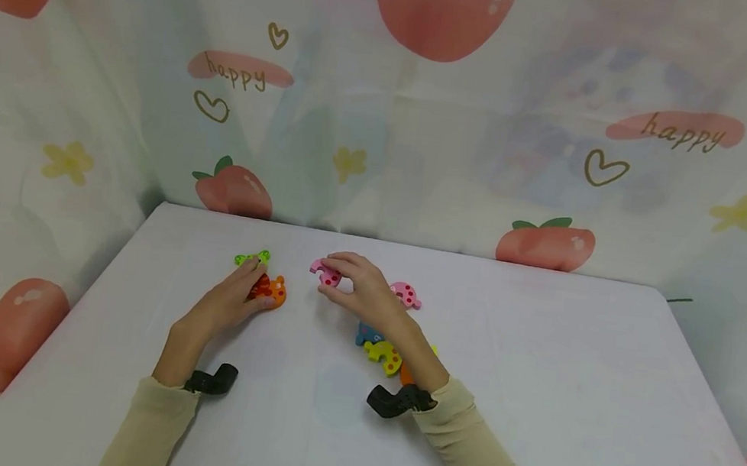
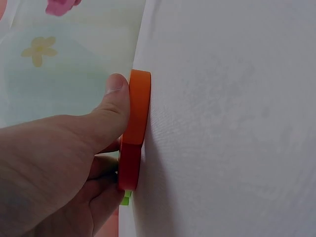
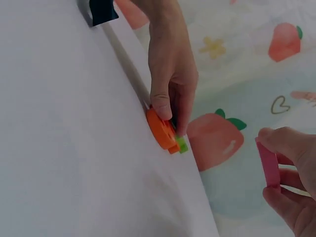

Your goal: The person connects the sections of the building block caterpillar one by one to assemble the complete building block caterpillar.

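My left hand [image 1: 224,307] grips an orange animal-shaped puzzle piece [image 1: 278,293] and a red striped piece [image 2: 129,167] that lie edge to edge on the table. Its thumb presses the orange side in the left wrist view. A light green piece [image 1: 264,257] sits just beyond the fingers, partly covered. Raised off the tabletop, a pink piece with red dots [image 1: 330,277] is pinched between thumb and fingers of my right hand [image 1: 370,292]. The right wrist view shows this pink piece [image 3: 268,165] edge-on.
Another pink dotted piece [image 1: 408,295] lies behind the right hand. Under the right forearm are a blue piece [image 1: 367,334], a yellow dotted piece [image 1: 384,357] and a partly hidden orange one [image 1: 406,375]. A printed curtain [image 1: 390,150] hangs behind the white table [image 1: 569,401].
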Available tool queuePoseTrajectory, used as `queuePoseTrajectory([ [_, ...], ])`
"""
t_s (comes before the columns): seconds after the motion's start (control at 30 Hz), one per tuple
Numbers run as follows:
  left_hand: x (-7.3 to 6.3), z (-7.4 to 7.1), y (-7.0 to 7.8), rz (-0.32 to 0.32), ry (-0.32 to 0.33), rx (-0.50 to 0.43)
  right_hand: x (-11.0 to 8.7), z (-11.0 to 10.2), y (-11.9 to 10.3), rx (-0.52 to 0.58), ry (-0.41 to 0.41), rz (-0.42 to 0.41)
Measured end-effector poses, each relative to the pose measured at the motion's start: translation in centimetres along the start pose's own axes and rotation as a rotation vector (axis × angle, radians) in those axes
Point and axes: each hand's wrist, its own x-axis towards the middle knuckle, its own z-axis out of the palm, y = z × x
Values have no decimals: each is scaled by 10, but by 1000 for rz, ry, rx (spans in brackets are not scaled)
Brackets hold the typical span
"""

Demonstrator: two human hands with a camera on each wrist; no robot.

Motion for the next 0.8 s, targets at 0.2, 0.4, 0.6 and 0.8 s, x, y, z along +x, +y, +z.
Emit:
queuePoseTrajectory([
  [0.2, 1, 0, -1, -15, -1, -3, 24, 19, -5, 51, 0, 53],
  [0.4, 2, 2, -1, 5, -1, -11, 45, 45, -2, 125, -99, 127],
  [0.6, 1, 0, -2, 20, 9, -22, 54, 65, 1, 99, -156, 135],
  [0.8, 1, -1, -4, 29, 22, -24, 55, 76, 4, 71, -149, 117],
])
